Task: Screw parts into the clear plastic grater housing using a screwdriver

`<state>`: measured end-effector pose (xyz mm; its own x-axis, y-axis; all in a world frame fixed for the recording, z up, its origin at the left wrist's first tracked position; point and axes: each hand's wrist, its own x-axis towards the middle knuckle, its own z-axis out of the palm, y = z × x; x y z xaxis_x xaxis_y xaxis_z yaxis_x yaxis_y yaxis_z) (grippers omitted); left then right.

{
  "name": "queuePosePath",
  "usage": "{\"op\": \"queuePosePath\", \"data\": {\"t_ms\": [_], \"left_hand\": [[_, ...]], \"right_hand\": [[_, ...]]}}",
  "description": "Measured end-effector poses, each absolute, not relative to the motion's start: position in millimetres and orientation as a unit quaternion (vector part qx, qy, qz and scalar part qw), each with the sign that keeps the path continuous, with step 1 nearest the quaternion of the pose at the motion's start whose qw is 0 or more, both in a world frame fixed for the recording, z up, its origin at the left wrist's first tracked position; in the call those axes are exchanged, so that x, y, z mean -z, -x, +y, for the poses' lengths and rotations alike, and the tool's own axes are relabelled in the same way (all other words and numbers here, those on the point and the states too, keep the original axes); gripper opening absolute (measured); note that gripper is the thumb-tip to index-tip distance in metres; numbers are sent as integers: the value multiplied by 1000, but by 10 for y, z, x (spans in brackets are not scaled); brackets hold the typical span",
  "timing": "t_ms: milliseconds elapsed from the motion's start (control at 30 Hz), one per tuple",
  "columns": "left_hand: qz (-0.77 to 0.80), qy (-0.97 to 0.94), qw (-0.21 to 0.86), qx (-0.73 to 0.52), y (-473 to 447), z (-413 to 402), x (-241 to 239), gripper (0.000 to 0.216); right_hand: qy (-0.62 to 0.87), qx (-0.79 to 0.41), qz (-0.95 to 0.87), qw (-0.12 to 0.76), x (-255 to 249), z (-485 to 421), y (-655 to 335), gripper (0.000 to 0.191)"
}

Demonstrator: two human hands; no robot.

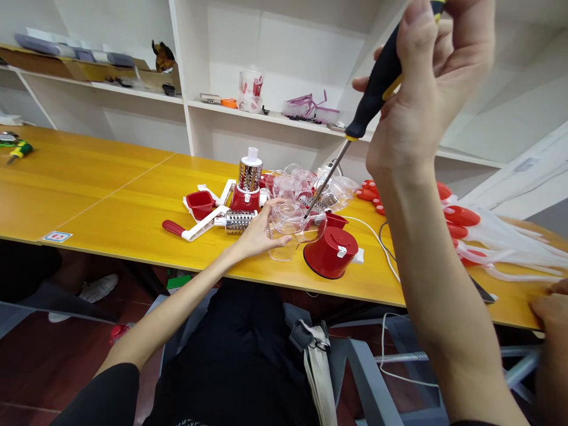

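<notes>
Right hand [417, 109] is closest up, fingers and thumb wrapped round a black screwdriver [377, 83], shaft slanting down-left. Going across the yellow worktop [137, 207]: green-and-yellow tool [21, 151] toward the back edge at far left, sticker [57, 236] by the front edge, then a red-handled white crank [204, 225] and an upright metal drum [251, 174]. Left hand [257, 235] has thumb and fingers clamped on a clear plastic part [289, 216] toward the front edge; driver tip's down at it, can't tell if they touch. Red base [331, 253] sits just right, near the front edge, red-and-clear pieces [461, 216] toward the right end.
</notes>
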<state>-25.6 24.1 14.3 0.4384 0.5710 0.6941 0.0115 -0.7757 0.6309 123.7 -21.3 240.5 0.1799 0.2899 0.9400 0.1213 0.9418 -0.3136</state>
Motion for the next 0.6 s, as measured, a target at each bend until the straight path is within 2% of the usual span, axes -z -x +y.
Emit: {"op": "queuePosePath", "data": {"t_ms": [67, 167, 233, 333, 467, 600], "left_hand": [[184, -800, 283, -496, 258, 239, -148, 83], [185, -799, 287, -494, 261, 241, -147, 83], [183, -800, 288, -494, 260, 244, -144, 83], [185, -802, 283, -493, 257, 247, -142, 83], [186, -802, 280, -494, 258, 246, -149, 83], [189, -803, 280, -492, 263, 238, -153, 83]], "right_hand": [[158, -80, -644, 745, -2418, -222, -1254, 12], [144, -114, -657, 731, -2430, -222, -1261, 18], [145, -108, -652, 736, -2430, -214, -1253, 21], [158, -76, -629, 757, -2423, -201, -1247, 12], [154, -48, -636, 755, -2418, -186, -1272, 16], [144, -73, -647, 745, -2413, -172, -1273, 19]]}}
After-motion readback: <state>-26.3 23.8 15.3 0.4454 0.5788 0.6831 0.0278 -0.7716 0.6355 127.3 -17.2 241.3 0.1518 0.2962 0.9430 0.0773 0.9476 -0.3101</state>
